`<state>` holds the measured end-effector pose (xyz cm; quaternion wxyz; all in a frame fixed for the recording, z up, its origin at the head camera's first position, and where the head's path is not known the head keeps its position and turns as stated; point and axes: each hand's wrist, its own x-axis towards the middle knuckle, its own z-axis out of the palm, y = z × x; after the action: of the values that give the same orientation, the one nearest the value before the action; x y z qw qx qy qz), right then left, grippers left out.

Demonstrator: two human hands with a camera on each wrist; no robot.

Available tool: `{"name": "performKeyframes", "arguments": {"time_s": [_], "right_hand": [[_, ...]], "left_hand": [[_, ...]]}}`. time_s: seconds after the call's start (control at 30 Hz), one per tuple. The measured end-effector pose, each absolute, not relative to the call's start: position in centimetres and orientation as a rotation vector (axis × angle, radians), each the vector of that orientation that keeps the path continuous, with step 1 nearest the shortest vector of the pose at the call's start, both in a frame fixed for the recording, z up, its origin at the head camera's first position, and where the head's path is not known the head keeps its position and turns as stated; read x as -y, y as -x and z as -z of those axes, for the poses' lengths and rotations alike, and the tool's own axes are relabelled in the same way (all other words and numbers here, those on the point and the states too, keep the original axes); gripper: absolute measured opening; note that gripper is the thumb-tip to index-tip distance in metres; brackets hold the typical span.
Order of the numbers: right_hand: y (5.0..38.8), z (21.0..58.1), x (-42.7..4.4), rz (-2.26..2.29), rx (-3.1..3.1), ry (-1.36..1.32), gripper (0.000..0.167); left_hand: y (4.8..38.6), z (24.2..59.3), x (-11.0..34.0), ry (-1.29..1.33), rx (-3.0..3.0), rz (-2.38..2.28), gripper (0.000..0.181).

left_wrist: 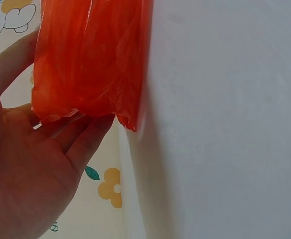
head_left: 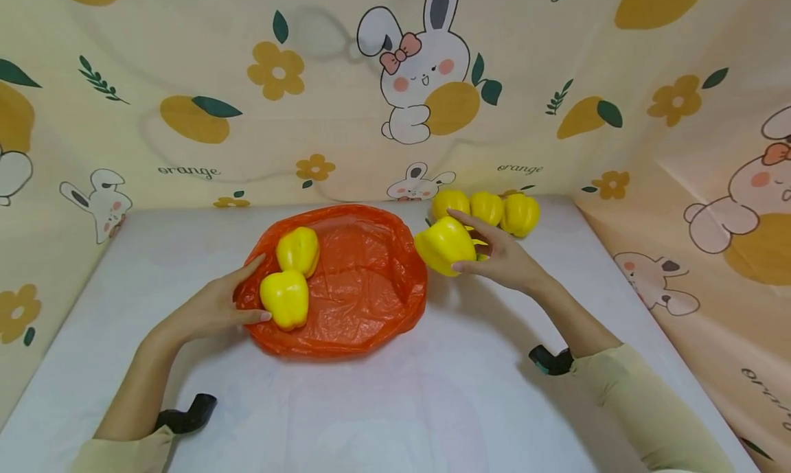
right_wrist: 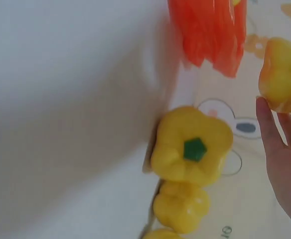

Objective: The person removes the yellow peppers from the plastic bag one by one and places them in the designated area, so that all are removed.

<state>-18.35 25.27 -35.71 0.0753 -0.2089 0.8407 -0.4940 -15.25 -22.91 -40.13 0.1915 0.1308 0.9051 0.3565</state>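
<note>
Cream fabric (head_left: 346, 126) printed with rabbits, flowers and oranges fills the top of the head view and slopes down both sides. Below it, a white tabletop (head_left: 371, 418) spreads across the lower part of the frame.

Just left of centre sits a red plastic bag (head_left: 364, 274), its mouth open upward inside a thick, crumpled rim. Beige sleeves enter at the lower left (head_left: 123, 454) and lower right (head_left: 655, 404).

At the bag's left side, the left hand (head_left: 207, 305) grips the rim, thumb over the edge beside a pepper and fingers along the outer side. Right of centre, the right hand (head_left: 503, 255) pinches a yellow bell pepper (head_left: 446, 245) between thumb and fingers, raised above the table near the bag's right rim.

Behind that hand, toward the upper right, three yellow peppers (head_left: 520, 215) stand in a row against the fabric. Two more (head_left: 285, 299) lie touching inside the bag, along its left. Black curved pieces (head_left: 188, 414) show by both forearms. Smallest is a green stem (right_wrist: 194, 149) on the row's pepper at the right wrist view's centre.
</note>
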Motion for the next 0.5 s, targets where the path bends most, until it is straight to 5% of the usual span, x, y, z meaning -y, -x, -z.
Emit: {"name": "performKeyframes", "arguments": {"time_s": [0.5], "right_hand": [[18.4, 34.7, -29.1, 1.421, -2.697, 0.508, 0.08]], "left_hand": [[15.2, 40.3, 22.8, -0.342, -2.536, -0.993, 0.111]]}}
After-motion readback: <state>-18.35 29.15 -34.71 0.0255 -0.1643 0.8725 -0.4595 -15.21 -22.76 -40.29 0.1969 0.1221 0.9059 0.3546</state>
